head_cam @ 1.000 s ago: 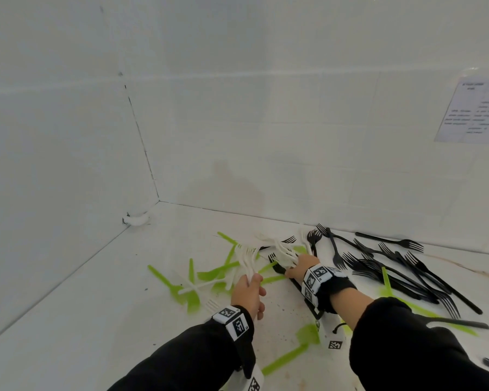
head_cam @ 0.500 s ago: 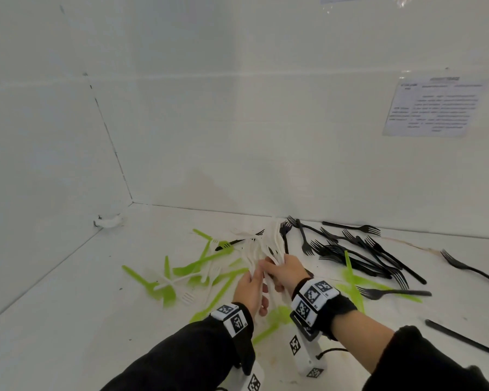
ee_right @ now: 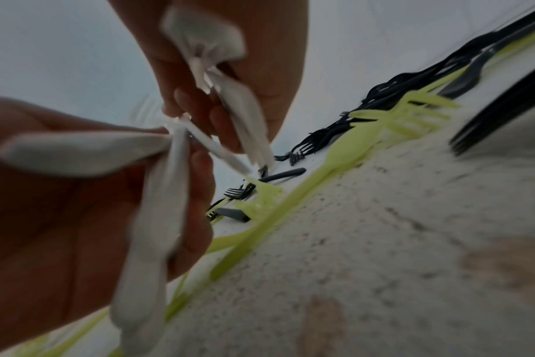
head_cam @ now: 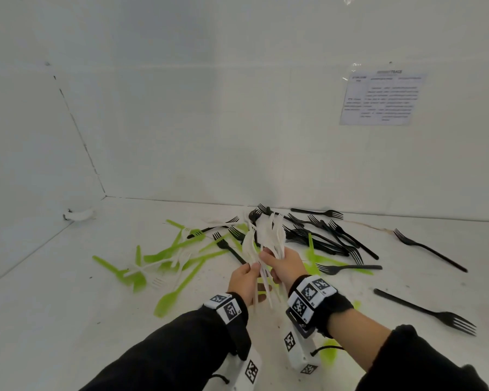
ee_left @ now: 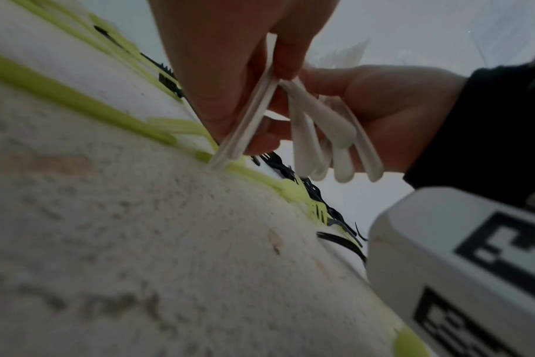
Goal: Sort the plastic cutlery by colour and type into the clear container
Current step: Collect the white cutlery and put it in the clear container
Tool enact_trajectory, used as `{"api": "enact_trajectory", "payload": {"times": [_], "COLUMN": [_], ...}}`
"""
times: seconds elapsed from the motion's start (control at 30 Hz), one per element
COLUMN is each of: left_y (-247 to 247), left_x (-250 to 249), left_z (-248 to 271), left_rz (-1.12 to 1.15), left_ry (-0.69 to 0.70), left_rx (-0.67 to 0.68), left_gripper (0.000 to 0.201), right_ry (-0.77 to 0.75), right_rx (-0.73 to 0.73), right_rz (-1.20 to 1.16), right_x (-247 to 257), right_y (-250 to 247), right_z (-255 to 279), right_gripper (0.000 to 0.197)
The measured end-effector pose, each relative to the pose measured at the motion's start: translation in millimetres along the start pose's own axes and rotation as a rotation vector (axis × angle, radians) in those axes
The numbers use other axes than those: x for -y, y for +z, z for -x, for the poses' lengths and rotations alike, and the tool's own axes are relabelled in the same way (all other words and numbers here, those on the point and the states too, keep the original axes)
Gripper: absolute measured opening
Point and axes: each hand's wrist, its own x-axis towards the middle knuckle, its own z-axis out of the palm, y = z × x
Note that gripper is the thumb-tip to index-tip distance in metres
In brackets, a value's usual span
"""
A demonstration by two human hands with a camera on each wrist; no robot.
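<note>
Several white plastic forks (head_cam: 267, 235) stand as one upright bundle, tines up, between my two hands above the white tabletop (head_cam: 54, 306). My left hand (head_cam: 250, 273) pinches white handles (ee_left: 248, 120) from the left. My right hand (head_cam: 275, 263) grips the other white handles (ee_left: 330, 137) from the right, and its fingers (ee_right: 226, 125) curl round them. Green cutlery (head_cam: 178, 246) lies scattered to the left with a few white forks (head_cam: 158, 280) among it. A heap of black forks (head_cam: 325, 235) lies behind and to the right. No clear container shows in any view.
Two single black forks (head_cam: 429, 249) (head_cam: 426, 310) lie apart on the right. A green spoon (head_cam: 175, 292) lies in front of my left hand. White walls close the back and left; a printed sheet (head_cam: 378, 97) hangs on the back wall. A small white object (head_cam: 78, 214) sits at the left wall's foot.
My hands, each holding white forks apart, have come together into one bundle and lifted it more upright. The head view has tilted up and to the right.
</note>
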Motion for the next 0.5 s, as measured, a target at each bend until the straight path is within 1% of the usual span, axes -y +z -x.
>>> {"api": "enact_trajectory", "payload": {"times": [0.1,0.17,0.23,0.3,0.43,0.5], "left_y": [12,20,27,34,48,55], "left_x": [2,3,5,5,6,7], "left_z": [7,11,14,17,21,22], "left_rz": [0.023,0.023,0.036,0.059,0.071,0.098], "left_ry": [0.006,0.026,0.032,0.045,0.114,0.123], "left_rx": [-0.038,-0.069,-0.076,-0.086,-0.115,-0.127], "left_gripper": [0.025,0.025,0.027,0.029,0.038,0.035], "right_ry": [-0.033,-0.036,-0.036,-0.046,-0.099,-0.131], "right_rx": [-0.040,-0.029,-0.003,-0.002,-0.035,-0.079], "right_rz": [-0.030,-0.066,-0.067,-0.034,0.104,0.096], "right_x": [-6,-10,-12,-13,-14,-13], "right_y": [-12,-20,-26,-31,-35,-37], "right_z": [7,11,15,18,22,26], "right_gripper": [0.014,0.012,0.016,0.019,0.017,0.014]}}
